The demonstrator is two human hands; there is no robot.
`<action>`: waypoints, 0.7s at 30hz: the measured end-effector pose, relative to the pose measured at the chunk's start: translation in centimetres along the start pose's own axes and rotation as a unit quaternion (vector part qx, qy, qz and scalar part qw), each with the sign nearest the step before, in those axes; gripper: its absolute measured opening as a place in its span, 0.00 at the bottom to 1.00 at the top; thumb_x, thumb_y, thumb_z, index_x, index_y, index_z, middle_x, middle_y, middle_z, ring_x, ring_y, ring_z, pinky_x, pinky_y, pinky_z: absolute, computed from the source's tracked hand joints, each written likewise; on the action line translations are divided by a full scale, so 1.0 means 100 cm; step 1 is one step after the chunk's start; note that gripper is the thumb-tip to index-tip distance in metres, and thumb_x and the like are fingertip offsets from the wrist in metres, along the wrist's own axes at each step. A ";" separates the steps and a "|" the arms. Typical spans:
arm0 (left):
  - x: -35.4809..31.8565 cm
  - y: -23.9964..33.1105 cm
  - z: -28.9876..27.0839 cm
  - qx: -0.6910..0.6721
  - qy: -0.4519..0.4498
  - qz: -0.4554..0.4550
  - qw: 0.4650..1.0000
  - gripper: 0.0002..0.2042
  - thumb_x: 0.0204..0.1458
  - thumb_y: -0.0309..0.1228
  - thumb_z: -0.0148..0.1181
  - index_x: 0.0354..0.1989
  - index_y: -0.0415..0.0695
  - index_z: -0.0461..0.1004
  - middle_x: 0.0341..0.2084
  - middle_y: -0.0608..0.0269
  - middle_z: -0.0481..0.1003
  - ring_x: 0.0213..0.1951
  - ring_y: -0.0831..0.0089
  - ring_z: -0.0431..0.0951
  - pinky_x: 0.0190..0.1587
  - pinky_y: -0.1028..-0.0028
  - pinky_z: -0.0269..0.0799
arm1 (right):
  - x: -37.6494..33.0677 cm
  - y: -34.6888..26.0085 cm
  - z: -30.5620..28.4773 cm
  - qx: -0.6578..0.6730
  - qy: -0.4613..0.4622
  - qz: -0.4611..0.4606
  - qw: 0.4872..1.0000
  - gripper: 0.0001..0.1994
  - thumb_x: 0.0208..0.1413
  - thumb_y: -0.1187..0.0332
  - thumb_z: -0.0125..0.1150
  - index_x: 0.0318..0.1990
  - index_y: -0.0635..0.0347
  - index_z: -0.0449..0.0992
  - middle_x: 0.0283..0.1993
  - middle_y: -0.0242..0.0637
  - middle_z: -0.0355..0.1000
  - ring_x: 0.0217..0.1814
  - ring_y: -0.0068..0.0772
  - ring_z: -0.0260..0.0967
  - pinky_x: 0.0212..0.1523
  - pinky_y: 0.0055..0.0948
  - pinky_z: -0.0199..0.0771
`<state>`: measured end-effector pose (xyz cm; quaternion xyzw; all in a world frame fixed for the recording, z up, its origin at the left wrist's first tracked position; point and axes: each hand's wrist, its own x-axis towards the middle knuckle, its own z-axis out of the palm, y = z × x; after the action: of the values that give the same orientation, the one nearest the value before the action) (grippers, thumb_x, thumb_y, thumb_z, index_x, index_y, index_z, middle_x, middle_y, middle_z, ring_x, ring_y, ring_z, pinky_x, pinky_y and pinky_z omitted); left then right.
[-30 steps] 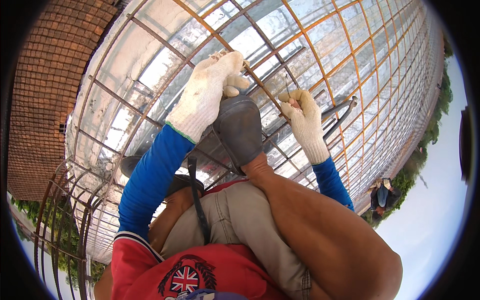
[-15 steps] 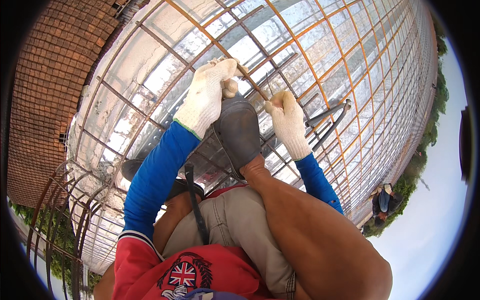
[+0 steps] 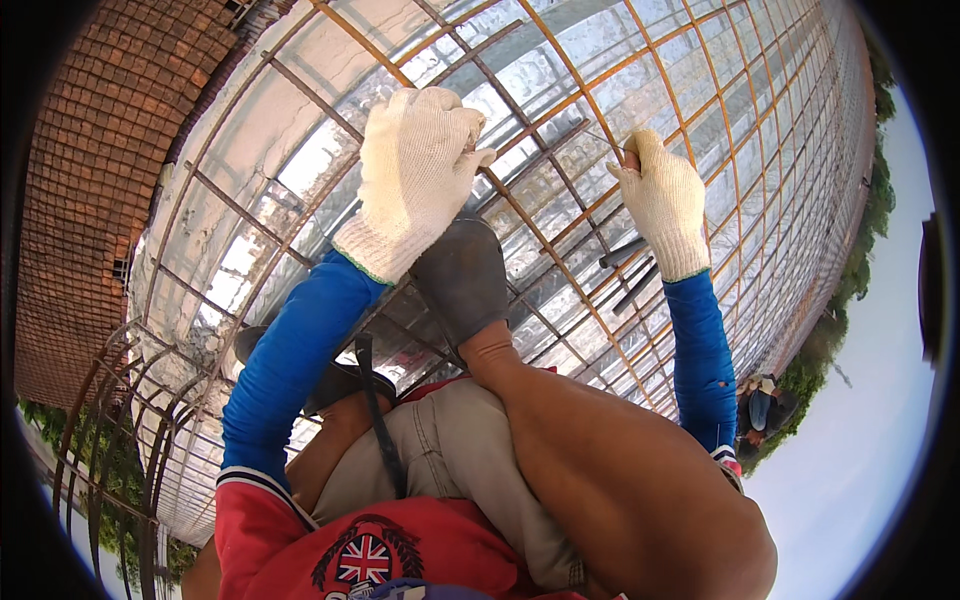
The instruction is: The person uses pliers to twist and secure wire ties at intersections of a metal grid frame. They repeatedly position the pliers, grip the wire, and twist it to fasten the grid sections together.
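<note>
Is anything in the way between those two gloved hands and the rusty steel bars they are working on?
Nothing visible. The left hand and the right hand are both already down at the rebar grid, each at a bar crossing. The person's shoe rests on the grid below them, not between.

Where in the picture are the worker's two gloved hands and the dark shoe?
left hand [image 3: 418, 170], head view, back of the white knit glove.
right hand [image 3: 662, 195], head view, back of the white glove.
dark shoe [image 3: 463, 275], head view, top of the toe.
</note>
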<state>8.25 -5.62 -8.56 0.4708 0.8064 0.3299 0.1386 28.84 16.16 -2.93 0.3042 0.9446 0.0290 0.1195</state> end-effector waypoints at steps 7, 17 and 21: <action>0.026 -0.018 0.016 0.153 -0.069 0.040 0.985 0.13 0.49 0.41 0.76 0.41 0.50 0.88 0.40 0.64 0.82 0.48 0.58 0.80 0.52 0.58 0.75 | 0.035 -0.031 0.017 -0.047 -0.070 -0.075 0.994 0.13 0.60 0.60 0.71 0.48 0.48 0.75 0.30 0.41 0.81 0.33 0.50 0.82 0.32 0.48 0.80; 0.030 -0.024 0.036 0.178 -0.060 0.039 0.981 0.13 0.50 0.42 0.76 0.42 0.53 0.89 0.44 0.68 0.82 0.51 0.62 0.80 0.55 0.59 0.76 | 0.056 -0.019 0.044 -0.066 0.063 -0.212 0.973 0.14 0.57 0.60 0.73 0.50 0.44 0.82 0.34 0.34 0.81 0.34 0.41 0.82 0.32 0.40 0.83; 0.019 -0.023 0.047 0.157 -0.044 0.018 0.986 0.13 0.49 0.43 0.76 0.43 0.56 0.89 0.51 0.70 0.81 0.59 0.63 0.78 0.66 0.53 0.68 | 0.053 -0.018 0.047 -0.018 0.098 -0.226 0.969 0.11 0.57 0.60 0.74 0.46 0.45 0.84 0.37 0.34 0.82 0.36 0.41 0.83 0.35 0.42 0.83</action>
<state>8.19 -2.94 -13.41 0.5151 0.8328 0.1805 0.0921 24.80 17.68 -8.86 0.0758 0.9953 0.0483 0.0354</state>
